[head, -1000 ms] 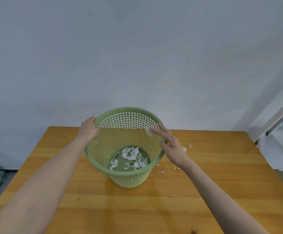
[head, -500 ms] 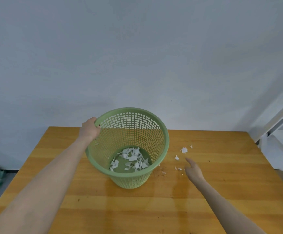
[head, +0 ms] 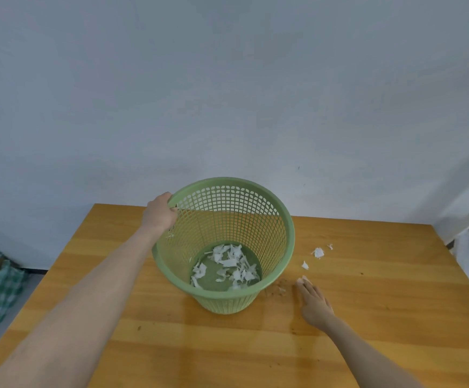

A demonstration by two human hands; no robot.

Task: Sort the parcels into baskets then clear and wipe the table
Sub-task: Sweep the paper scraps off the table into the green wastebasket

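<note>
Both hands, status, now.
Left hand: closed, gripping the rim of the green basket.
Right hand: open, laid flat on the table, touching a white paper scrap.

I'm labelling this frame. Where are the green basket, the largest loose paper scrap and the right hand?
green basket (head: pixel 290 236), head view, right rim.
largest loose paper scrap (head: pixel 319 252), head view, its middle.
right hand (head: pixel 313 301), head view, back of hand.

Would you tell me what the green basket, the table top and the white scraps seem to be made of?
The green lattice basket looks like matt moulded plastic: a uniform grid of holes. The orange-brown table top appears wood or veneer, slightly glossy: grain stripes. The white scraps seem torn paper: ragged edges.
</note>
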